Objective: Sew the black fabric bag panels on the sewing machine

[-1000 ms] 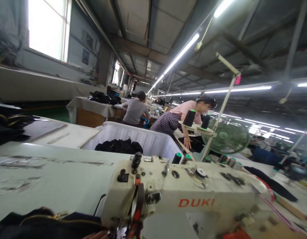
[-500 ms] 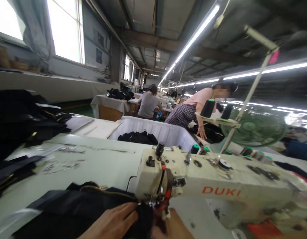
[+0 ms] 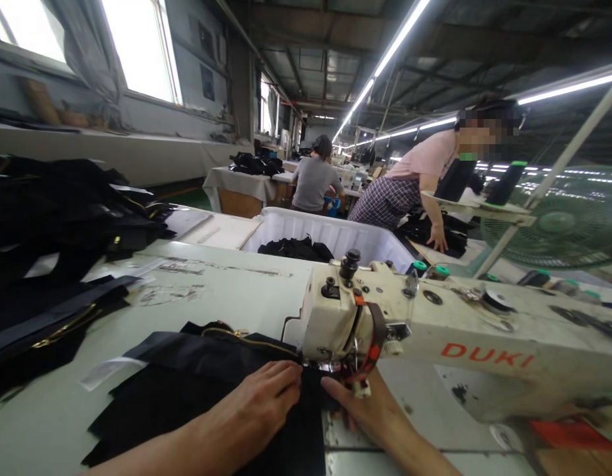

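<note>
Black fabric (image 3: 187, 377) with a gold zipper (image 3: 246, 338) along its far edge lies on the pale table, reaching the needle area of a cream sewing machine (image 3: 330, 317). My left hand (image 3: 266, 396) presses on the cloth just left of the presser foot, its fingers bent together and gripping a bit of it. On the other side, my right hand (image 3: 370, 406) has its thumb on the cloth's right edge. Its fingers are curled low beside the foot and partly hidden by the machine head and a strap hanging there.
Dark zippered pieces (image 3: 63, 218) are heaped at the left. Behind the table stands a white bin (image 3: 375, 241) holding black cloth. A thread stand (image 3: 504, 215) and a green fan (image 3: 554, 218) are at right. A person (image 3: 420, 165) leans over cloth beyond; another sits further back.
The view has shifted, so the machine and table appear further right and higher. My right hand shows more of itself, with its thumb now visible on the cloth edge. The left hand remains on the fabric.
</note>
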A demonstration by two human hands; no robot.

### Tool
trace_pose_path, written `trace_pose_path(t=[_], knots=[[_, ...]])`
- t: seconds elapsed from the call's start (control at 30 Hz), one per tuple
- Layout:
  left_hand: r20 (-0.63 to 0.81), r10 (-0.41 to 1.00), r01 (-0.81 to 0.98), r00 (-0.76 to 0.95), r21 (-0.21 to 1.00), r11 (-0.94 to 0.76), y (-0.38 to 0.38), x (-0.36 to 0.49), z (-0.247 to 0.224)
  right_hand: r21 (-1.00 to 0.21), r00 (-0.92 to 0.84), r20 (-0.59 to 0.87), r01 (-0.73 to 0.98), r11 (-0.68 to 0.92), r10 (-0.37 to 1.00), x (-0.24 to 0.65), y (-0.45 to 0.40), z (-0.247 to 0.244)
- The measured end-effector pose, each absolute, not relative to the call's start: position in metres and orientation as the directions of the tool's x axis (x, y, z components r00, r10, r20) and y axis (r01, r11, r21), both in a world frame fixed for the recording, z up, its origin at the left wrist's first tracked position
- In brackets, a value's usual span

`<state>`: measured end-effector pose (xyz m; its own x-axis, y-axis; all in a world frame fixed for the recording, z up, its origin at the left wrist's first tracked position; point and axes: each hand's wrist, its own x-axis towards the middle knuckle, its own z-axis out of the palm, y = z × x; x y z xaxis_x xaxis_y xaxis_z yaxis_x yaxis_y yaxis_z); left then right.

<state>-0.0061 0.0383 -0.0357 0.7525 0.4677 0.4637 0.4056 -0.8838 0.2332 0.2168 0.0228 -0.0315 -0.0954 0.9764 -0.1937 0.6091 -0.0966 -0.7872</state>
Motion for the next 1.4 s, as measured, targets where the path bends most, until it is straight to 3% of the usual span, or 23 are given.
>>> trace_pose_path(t=[0.17, 0.3, 0.57, 0.77, 0.93, 1.07, 1.2, 1.4], knots=[[0.318, 0.566, 0.442, 0.761, 0.385, -0.810, 0.033, -0.003, -0.028, -0.777, -0.147, -0.192, 0.627, -0.059, 0.970, 0.213, 0.023, -0.023], [0.246, 0.627, 0.505, 0.739, 0.415, -0.757, 0.034, 0.001, -0.025, -0.769, -0.179, -0.178, 0.638, -0.024, 0.968, 0.213, 0.023, -0.021], [0.224, 0.536, 0.451, 0.814, 0.338, -0.826, 0.038, 0.000, -0.032, -0.644, -0.098, 0.015, 0.760, 0.085, 0.995, 0.211, 0.024, -0.040], [0.216, 0.502, 0.446, 0.837, 0.262, -0.856, 0.033, -0.002, -0.033, -0.611, -0.140, 0.072, 0.777, 0.155, 0.987, 0.205, 0.015, -0.034], [0.249, 0.522, 0.451, 0.816, 0.294, -0.843, 0.031, -0.001, -0.034, -0.474, -0.347, 0.187, 0.788, 0.393, 0.919, 0.211, -0.001, -0.050], [0.211, 0.530, 0.448, 0.821, 0.337, -0.828, 0.030, -0.001, -0.031, -0.292, -0.505, 0.262, 0.770, 0.567, 0.822, 0.227, -0.009, -0.070], [0.186, 0.553, 0.470, 0.812, 0.352, -0.809, 0.028, -0.001, -0.026, -0.213, -0.525, 0.229, 0.794, 0.569, 0.819, 0.230, -0.013, -0.080], [0.203, 0.518, 0.483, 0.831, 0.196, -0.853, 0.028, 0.000, -0.028, -0.187, -0.508, 0.240, 0.812, 0.553, 0.827, 0.216, -0.014, -0.078]])
